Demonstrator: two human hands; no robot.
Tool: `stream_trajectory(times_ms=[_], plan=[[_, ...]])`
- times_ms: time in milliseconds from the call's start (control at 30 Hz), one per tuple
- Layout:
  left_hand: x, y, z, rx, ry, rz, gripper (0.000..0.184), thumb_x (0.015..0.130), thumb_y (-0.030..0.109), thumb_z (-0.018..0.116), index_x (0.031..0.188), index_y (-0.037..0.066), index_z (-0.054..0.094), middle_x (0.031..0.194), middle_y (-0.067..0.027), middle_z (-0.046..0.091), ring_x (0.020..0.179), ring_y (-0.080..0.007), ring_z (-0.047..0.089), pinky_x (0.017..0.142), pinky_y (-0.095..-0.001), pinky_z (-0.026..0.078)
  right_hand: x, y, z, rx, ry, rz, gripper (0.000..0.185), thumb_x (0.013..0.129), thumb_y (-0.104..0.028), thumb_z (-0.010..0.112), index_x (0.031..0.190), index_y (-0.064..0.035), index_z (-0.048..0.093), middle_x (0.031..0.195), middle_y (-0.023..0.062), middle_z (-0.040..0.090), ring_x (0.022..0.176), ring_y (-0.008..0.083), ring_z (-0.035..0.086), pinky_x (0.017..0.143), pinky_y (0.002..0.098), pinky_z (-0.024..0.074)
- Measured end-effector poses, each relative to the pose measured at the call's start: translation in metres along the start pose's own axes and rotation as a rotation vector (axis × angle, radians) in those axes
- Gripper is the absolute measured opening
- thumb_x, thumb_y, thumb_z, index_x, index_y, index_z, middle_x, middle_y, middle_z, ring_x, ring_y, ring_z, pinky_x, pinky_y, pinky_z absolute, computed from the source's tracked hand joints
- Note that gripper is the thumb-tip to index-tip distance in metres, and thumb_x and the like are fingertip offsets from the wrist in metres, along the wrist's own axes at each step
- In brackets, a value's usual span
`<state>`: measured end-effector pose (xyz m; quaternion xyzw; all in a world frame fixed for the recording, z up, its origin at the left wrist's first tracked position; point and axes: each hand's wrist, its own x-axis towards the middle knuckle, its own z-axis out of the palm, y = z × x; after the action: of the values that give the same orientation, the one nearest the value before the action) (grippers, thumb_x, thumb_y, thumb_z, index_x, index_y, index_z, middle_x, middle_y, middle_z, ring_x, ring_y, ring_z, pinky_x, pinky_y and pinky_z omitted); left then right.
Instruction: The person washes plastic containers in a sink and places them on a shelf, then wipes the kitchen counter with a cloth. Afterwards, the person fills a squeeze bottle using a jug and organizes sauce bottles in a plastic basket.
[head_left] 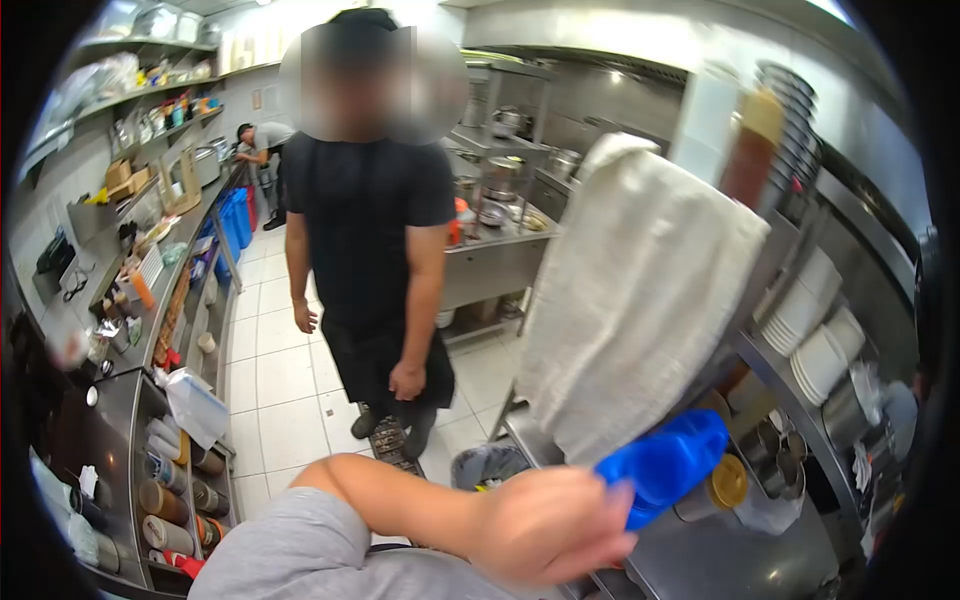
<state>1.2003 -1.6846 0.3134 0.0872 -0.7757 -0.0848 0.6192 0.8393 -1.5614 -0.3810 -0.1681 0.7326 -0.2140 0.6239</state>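
Note:
My left hand (550, 525) reaches across the lower middle of the view from a grey sleeve (285, 545). It is blurred by motion, its fingers look partly curled, and whether they hold anything cannot be made out. Right beside the fingertips is a shiny blue plastic object (668, 462); contact between them is unclear. A whitish cloth (640, 290) hangs above it, over a shelf edge. Behind the blue object stands a tub with a yellow lid (728, 482). My right hand does not show.
A person in black (365, 230) stands ahead on the tiled floor (285, 375). Another person (268, 150) bends at the far counter. Shelves with jars (165, 500) line the left; a lined bin (487, 465) stands low in the middle; stacked white containers (825, 350) are at right.

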Motion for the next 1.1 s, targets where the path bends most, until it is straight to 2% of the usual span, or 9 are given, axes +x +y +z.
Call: stream_trajectory(times_ms=[67, 200, 567, 633, 667, 700, 867, 933, 1100], plan=[[-0.008, 0.042, -0.089, 0.123, 0.07, 0.177, 0.04, 0.085, 0.006, 0.071, 0.118, -0.007, 0.055, 0.078, -0.0085, 0.061, 0.068, -0.0239, 0.061, 0.061, -0.0337, 0.051, 0.003, -0.048, 0.059, -0.242, 0.002, -0.103, 0.039, 0.089, -0.012, 0.049, 0.127, -0.01, 0.059, 0.064, 0.0045, 0.056, 0.047, 0.016, 0.05, 0.04, 0.0326, 0.0408], [-0.052, 0.099, -0.203, 0.276, 0.065, 0.218, 0.012, 0.088, 0.003, 0.064, 0.097, 0.001, 0.056, 0.081, -0.0118, 0.061, 0.059, -0.0242, 0.056, 0.061, -0.0373, 0.051, 0.03, -0.143, 0.213, -0.455, -0.234, -0.234, 0.023, 0.088, -0.008, 0.053, 0.109, -0.0062, 0.06, 0.075, 0.0104, 0.062, 0.053, 0.0218, 0.059, 0.042, 0.0363, 0.0464], [-0.126, 0.148, -0.453, 0.759, 0.165, -0.179, 0.026, 0.08, -0.007, 0.066, 0.101, -0.001, 0.052, 0.071, -0.0098, 0.06, 0.057, -0.0264, 0.06, 0.055, -0.0377, 0.053, -0.08, -0.267, 0.668, -1.217, -0.752, -0.492, 0.038, 0.084, -0.005, 0.064, 0.121, -0.003, 0.059, 0.089, 0.0092, 0.068, 0.063, 0.0182, 0.064, 0.055, 0.0295, 0.0517], [-0.141, 0.132, -0.486, 0.669, 0.157, -0.001, 0.036, 0.083, -0.003, 0.067, 0.113, -0.001, 0.049, 0.073, -0.0109, 0.062, 0.056, -0.027, 0.06, 0.057, -0.0385, 0.054, -0.16, -0.294, 0.712, -1.114, -0.82, -0.257, 0.036, 0.084, -0.005, 0.065, 0.12, -0.0019, 0.06, 0.088, 0.0088, 0.068, 0.063, 0.0176, 0.064, 0.054, 0.0303, 0.052], [-0.143, 0.125, -0.51, 0.696, 0.081, -0.133, 0.083, 0.087, 0.001, 0.065, 0.152, 0.007, 0.014, 0.074, -0.0121, 0.063, 0.057, -0.0294, 0.063, 0.058, -0.0386, 0.055, -0.175, -0.3, 0.734, -1.23, -0.886, -0.354, 0.03, 0.086, -0.009, 0.064, 0.115, -0.0015, 0.061, 0.088, 0.0095, 0.068, 0.064, 0.0182, 0.064, 0.055, 0.0317, 0.0526], [-0.17, 0.098, -0.524, 0.815, 0.152, -0.193, 0.024, 0.085, 0.006, 0.07, 0.104, -0.006, 0.061, 0.079, -0.0095, 0.061, 0.069, -0.0231, 0.062, 0.059, -0.0339, 0.052, -0.168, -0.304, 0.762, -1.263, -0.925, -0.355, 0.029, 0.086, -0.01, 0.064, 0.114, -0.0014, 0.061, 0.088, 0.0099, 0.067, 0.066, 0.0187, 0.064, 0.056, 0.0325, 0.0526], [-0.229, 0.007, -0.656, 0.723, 0.256, -0.983, 0.07, 0.089, 0.015, 0.067, 0.148, 0.003, 0.031, 0.098, -0.0139, 0.066, 0.077, -0.025, 0.065, 0.068, -0.0339, 0.053, -0.053, -0.294, 0.945, -1.161, -1.098, -0.02, 0.029, 0.086, -0.016, 0.065, 0.11, -0.0008, 0.059, 0.087, 0.0114, 0.067, 0.076, 0.0214, 0.064, 0.064, 0.0366, 0.053], [-0.267, -0.004, -0.706, 0.687, 0.287, -1.441, 0.077, 0.093, 0.021, 0.059, 0.156, 0.019, 0.015, 0.095, -0.0151, 0.067, 0.081, -0.0324, 0.065, 0.072, -0.0411, 0.052, -0.167, -0.347, 1.022, -1.444, -0.78, -0.163, 0.017, 0.091, -0.018, 0.057, 0.097, -0.0026, 0.063, 0.08, 0.0083, 0.064, 0.061, 0.0202, 0.06, 0.051, 0.0304, 0.0456], [-0.369, 0.045, -0.775, 0.866, 0.532, -1.819, 0.07, 0.09, 0.023, 0.064, 0.15, 0.014, 0.03, 0.094, -0.0122, 0.069, 0.086, -0.0261, 0.068, 0.076, -0.037, 0.052, -0.212, -0.388, 1.218, -1.353, -1.062, -0.406, 0.03, 0.09, -0.012, 0.058, 0.12, -0.0057, 0.059, 0.089, 0.007, 0.066, 0.072, 0.0179, 0.063, 0.062, 0.0338, 0.0515]])
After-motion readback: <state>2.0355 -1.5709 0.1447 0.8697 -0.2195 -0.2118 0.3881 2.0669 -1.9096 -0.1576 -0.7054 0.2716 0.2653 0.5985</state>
